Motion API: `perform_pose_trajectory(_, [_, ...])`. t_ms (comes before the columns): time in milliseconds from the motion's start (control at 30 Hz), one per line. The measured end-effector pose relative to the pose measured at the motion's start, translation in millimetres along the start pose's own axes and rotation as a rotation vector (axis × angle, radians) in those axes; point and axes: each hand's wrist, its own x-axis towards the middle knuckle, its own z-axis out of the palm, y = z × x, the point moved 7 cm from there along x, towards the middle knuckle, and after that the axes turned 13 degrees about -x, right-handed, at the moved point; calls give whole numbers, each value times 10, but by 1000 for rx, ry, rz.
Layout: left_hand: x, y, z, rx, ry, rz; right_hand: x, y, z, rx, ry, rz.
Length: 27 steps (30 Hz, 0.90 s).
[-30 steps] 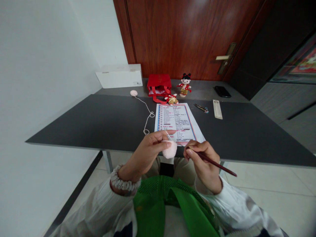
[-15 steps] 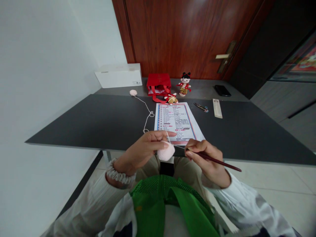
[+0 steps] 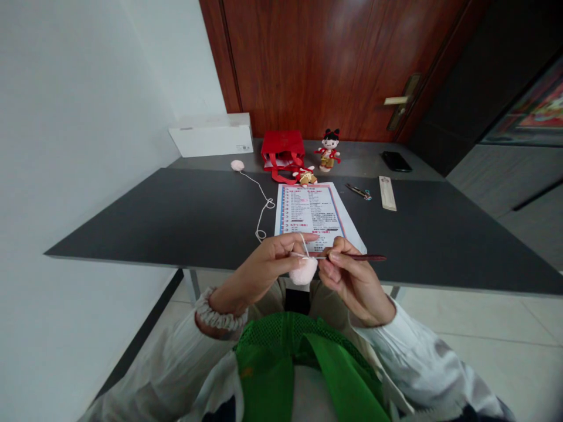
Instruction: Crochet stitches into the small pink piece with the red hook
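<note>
Between thumb and fingers, my left hand (image 3: 268, 262) pinches a small pale pink crochet piece (image 3: 303, 273) just off the table's front edge. A strand of pale yarn (image 3: 304, 243) runs over the raised left index finger down to the piece. My right hand (image 3: 354, 275) grips a crochet hook (image 3: 365, 257) with a dark red handle, held nearly level. Its thin metal shaft reaches left across the top of the piece, at the yarn. Whether the tip sits inside a stitch is too small to tell.
On the dark table (image 3: 197, 217) lie a printed sheet (image 3: 308, 214), a yarn ball (image 3: 237, 166), small scissors-like tool (image 3: 358, 191), a pale flat packet (image 3: 387, 193) and a black phone (image 3: 396, 161). Behind stand a red bag (image 3: 282, 146), a doll (image 3: 329, 151) and a white box (image 3: 213, 136); another doll (image 3: 304, 176) lies nearby.
My right hand has moved left and the hook has turned from slanting to nearly level, its shaft now across the piece. My left hand and the crochet piece have shifted slightly right.
</note>
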Motion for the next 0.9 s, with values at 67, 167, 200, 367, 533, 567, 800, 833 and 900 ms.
perform_pose_trajectory(67, [-4,-11,5,-4,5,13,-13,-16,28,-47,61,-93])
perform_pose_trajectory(167, [-6,-37,-2,-19,30,3,-76,-92,54,-215,146,-303])
perform_pose_trajectory(200, [-7,-42,-3,-26,38,0,-107,-117,55,-301,176,-370])
perform_pose_trajectory(367, [-19,-8,26,-51,80,29,-269,-235,152,-1018,228,-768])
perform_pose_trajectory(533, [-6,11,69,-192,120,27,-353,-220,309,-1462,222,-1146])
perform_pose_trajectory(567, [2,0,84,-240,108,11,-356,-232,305,-1426,233,-1156])
perform_pose_trajectory(800, [19,-88,84,-416,25,-131,-180,-210,34,-549,165,-678])
perform_pose_trajectory(833, [18,-87,64,-408,29,-134,-149,-189,3,-456,147,-605])
perform_pose_trajectory(900, [13,-85,35,-386,29,-149,-113,-181,-33,-368,113,-516])
